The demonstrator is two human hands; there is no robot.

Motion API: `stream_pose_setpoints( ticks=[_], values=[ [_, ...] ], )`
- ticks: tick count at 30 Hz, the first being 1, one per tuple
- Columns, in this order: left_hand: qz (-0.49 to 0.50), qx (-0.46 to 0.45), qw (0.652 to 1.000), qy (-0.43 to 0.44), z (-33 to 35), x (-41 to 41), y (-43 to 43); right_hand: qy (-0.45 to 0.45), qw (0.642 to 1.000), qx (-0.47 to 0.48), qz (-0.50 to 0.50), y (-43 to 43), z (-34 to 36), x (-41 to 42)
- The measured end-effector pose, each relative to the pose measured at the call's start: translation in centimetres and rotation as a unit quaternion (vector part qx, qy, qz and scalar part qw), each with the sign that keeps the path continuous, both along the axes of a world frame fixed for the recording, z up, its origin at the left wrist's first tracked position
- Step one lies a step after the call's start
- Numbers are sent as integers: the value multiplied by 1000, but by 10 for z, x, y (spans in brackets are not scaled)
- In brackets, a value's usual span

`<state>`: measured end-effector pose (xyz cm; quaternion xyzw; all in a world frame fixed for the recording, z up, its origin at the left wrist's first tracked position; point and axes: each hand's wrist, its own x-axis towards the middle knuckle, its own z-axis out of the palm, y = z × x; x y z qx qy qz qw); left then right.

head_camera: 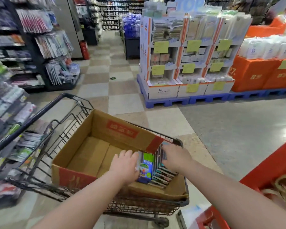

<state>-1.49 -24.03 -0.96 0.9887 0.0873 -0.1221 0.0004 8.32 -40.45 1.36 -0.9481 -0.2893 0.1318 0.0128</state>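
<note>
The row of packets in the cardboard box was clasped by the left hand and right hand, fingers curled round its ends.

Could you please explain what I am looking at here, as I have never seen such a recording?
There is no machine here: a camera worn on a person's head looks down at their own bare arms in a shop aisle. Before them stands a wire cart holding an open cardboard box. In the box's near right corner stands a row of flat colourful packets. The left hand rests against the row's left side and the right hand on its right; how the fingers grip is hidden.
</note>
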Motion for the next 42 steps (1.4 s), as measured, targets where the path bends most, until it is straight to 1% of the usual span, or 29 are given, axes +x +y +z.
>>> stream_pose_setpoints(
  ticks=[8,12,17,21,25,30,34,39,42],
  values=[
    [21,4,1000,7,-4,88,13,101,993,-52,15,3,-72,57],
    [10,-1,1000,20,-16,117,21,140,987,-71,11,4,-99,70],
    [0,-14,998,59,-43,147,43,176,980,-90,-6,22,-127,87],
    [-15,-29,993,111,-79,166,66,197,974,-106,-36,43,-147,97],
    [-28,-54,985,160,-117,184,88,240,963,-96,-71,67,-176,106],
    [-20,-88,968,233,-172,200,111,294,946,-81,-108,94,-219,117],
    [11,-132,949,286,-211,207,120,327,933,-86,-126,111,-252,126],
    [100,-220,915,323,-250,213,123,376,907,-59,-183,125,-291,130],
    [177,-292,887,310,-263,218,121,388,888,-24,-244,132,-310,132]
  ],
)
